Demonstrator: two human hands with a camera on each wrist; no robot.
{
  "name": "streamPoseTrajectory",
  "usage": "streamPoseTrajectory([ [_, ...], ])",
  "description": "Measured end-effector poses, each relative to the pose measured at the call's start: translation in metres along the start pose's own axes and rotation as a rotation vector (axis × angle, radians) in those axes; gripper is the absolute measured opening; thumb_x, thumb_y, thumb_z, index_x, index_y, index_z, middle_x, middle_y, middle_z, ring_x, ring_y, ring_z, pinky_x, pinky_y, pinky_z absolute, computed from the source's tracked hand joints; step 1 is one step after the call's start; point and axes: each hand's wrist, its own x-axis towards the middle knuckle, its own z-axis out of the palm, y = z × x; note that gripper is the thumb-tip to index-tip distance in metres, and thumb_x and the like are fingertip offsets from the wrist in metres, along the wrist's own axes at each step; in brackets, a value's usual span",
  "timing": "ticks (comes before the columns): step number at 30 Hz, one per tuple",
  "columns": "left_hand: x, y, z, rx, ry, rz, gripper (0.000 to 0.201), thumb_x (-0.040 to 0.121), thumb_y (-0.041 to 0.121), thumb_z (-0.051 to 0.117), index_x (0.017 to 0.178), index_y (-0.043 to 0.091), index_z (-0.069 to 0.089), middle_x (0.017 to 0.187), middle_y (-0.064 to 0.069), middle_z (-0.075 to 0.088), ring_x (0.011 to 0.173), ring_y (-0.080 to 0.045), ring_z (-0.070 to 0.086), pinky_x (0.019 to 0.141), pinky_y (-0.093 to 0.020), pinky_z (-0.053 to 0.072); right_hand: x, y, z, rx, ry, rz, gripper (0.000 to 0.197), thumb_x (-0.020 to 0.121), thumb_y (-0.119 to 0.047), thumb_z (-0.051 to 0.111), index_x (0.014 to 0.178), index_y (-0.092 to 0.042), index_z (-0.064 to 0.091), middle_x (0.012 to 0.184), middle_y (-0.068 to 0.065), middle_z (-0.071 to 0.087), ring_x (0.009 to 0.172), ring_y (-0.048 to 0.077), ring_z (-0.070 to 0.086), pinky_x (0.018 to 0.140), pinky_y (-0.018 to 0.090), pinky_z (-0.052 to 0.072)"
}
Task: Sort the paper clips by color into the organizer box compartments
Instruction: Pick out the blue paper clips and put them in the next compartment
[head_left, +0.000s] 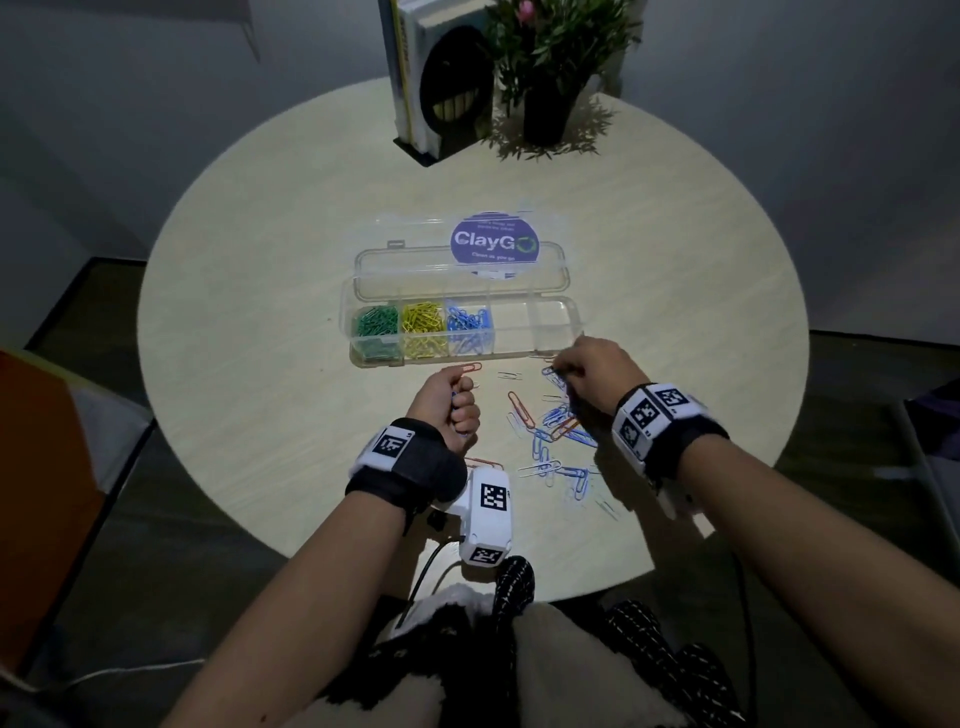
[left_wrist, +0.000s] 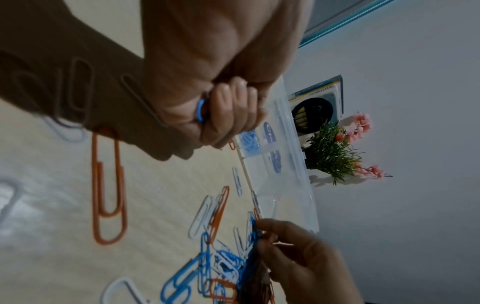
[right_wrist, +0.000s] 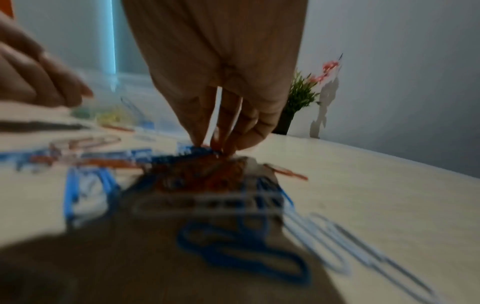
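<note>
Loose paper clips (head_left: 553, 434): blue, orange and white, scattered on the bench (head_left: 260, 364) between the two hands and just under the right hand; a further orange clip (left_wrist: 107, 187) lies flat beside the left wrist

Left hand (head_left: 449, 408): clenched in a fist around gathered clips; a blue clip (left_wrist: 200, 111) shows between the curled fingers in the left wrist view, and an orange clip (head_left: 467, 368) juts out past the thumb toward the box

Right hand (head_left: 597, 371): fingers pointed down, fingertips (right_wrist: 200, 139) pinching at a blue clip at the far edge of the pile; the right wrist view is blurred, so exactly which clip is gripped cannot be told

Organizer box (head_left: 550, 312): clear plastic, lid (head_left: 405, 260) open, just beyond both hands; green clips (head_left: 375, 323) in the compartment farthest to the left of the left hand, yellow clips (head_left: 423, 319) next, blue clips (head_left: 467, 321) third; the compartments directly ahead of the right hand hold no clips

Well beyond the box: books in a black stand (head_left: 415, 78), a potted plant (head_left: 556, 62) beside it
</note>
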Motion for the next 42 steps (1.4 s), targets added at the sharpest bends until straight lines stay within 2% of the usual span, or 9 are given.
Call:
streamPoseTrajectory([
  [8, -0.001, 0.001, -0.006, 0.016, 0.048, 0.031, 0.039, 0.098, 0.027, 0.034, 0.059, 0.018, 0.032, 0.027, 0.005, 0.024, 0.018, -0.006, 0.019, 0.025, -0.009, 0.01, 0.004, 0.002, 0.009, 0.119, 0.038, 0.103, 0.006, 0.086, -0.003, 0.056, 0.086, -0.004, 0.062, 0.104, 0.02, 0.065, 0.103, 0.035, 0.058, 0.086, 0.036, 0.044],
  [15, 0.0, -0.003, 0.002, 0.032, 0.034, 0.018, 0.038, 0.097, 0.025, 0.034, 0.06, 0.018, 0.033, 0.027, 0.003, 0.024, 0.019, -0.006, 0.019, 0.026, -0.011, 0.011, -0.002, 0.005, 0.01, 0.314, 0.064, 0.197, 0.023, 0.083, -0.003, 0.059, 0.063, -0.013, 0.052, 0.096, 0.019, 0.068, 0.099, 0.031, 0.059, 0.082, 0.032, 0.044],
  [19, 0.005, -0.008, 0.01, 0.014, 0.057, 0.051, 0.038, 0.098, 0.024, 0.033, 0.062, 0.015, 0.037, 0.034, 0.003, 0.036, 0.026, -0.009, 0.033, 0.031, -0.009, 0.022, -0.014, -0.006, 0.003, 0.522, 0.25, 0.195, 0.009, 0.082, -0.002, 0.061, 0.075, -0.008, 0.061, 0.08, 0.01, 0.063, 0.074, 0.018, 0.056, 0.068, 0.019, 0.039],
  [23, 0.011, -0.016, 0.023, -0.065, 0.045, 0.05, 0.04, 0.102, 0.026, 0.031, 0.074, 0.002, 0.048, 0.061, -0.012, 0.055, 0.06, -0.016, 0.048, 0.048, -0.023, 0.047, -0.031, -0.041, 0.005, 0.558, 0.149, -0.022, 0.002, 0.078, -0.002, 0.067, 0.08, -0.001, 0.067, 0.063, -0.003, 0.054, 0.056, 0.0, 0.049, 0.054, 0.001, 0.038],
  [26, 0.013, -0.02, 0.026, -0.038, 0.039, -0.005, 0.041, 0.101, 0.027, 0.03, 0.072, 0.004, 0.047, 0.044, -0.009, 0.052, 0.038, -0.013, 0.048, 0.037, -0.014, 0.042, -0.027, -0.041, 0.001, 0.634, 0.191, -0.014, 0.001, 0.078, -0.002, 0.068, 0.078, -0.003, 0.067, 0.06, -0.004, 0.056, 0.05, -0.006, 0.053, 0.053, 0.002, 0.039],
  [29, 0.007, -0.017, 0.026, 0.104, 0.021, -0.059, 0.041, 0.1, 0.026, 0.029, 0.061, 0.014, 0.035, 0.031, 0.003, 0.035, 0.021, -0.008, 0.032, 0.028, -0.005, 0.02, -0.009, -0.017, -0.005, 0.573, 0.309, 0.165, 0.008, 0.079, 0.0, 0.061, 0.078, 0.001, 0.069, 0.073, 0.01, 0.066, 0.067, 0.012, 0.059, 0.069, 0.02, 0.046],
  [32, 0.006, -0.015, 0.023, 0.133, -0.006, -0.083, 0.04, 0.1, 0.026, 0.029, 0.06, 0.016, 0.031, 0.029, 0.006, 0.026, 0.02, -0.007, 0.026, 0.027, -0.006, 0.015, 0.006, 0.001, -0.001, 0.395, 0.235, 0.29, 0.015, 0.083, -0.007, 0.055, 0.075, 0.0, 0.065, 0.092, 0.022, 0.069, 0.091, 0.034, 0.062, 0.074, 0.032, 0.048],
  [35, 0.005, -0.013, 0.02, 0.103, -0.027, -0.099, 0.04, 0.099, 0.027, 0.029, 0.06, 0.017, 0.031, 0.028, 0.006, 0.024, 0.02, -0.007, 0.025, 0.028, -0.006, 0.015, 0.013, -0.001, 0.007, 0.229, 0.098, 0.307, 0.01, 0.085, -0.014, 0.059, 0.08, -0.006, 0.058, 0.102, 0.022, 0.066, 0.1, 0.036, 0.06, 0.073, 0.032, 0.044],
  [42, 0.001, -0.01, 0.014, 0.082, 0.009, -0.072, 0.038, 0.097, 0.024, 0.031, 0.059, 0.018, 0.031, 0.028, 0.005, 0.022, 0.02, -0.007, 0.02, 0.029, -0.007, 0.013, 0.017, 0.001, 0.012, 0.28, 0.115, 0.272, 0.023, 0.088, -0.005, 0.047, 0.095, 0.009, 0.064, 0.105, 0.026, 0.065, 0.106, 0.038, 0.056, 0.09, 0.04, 0.048],
])
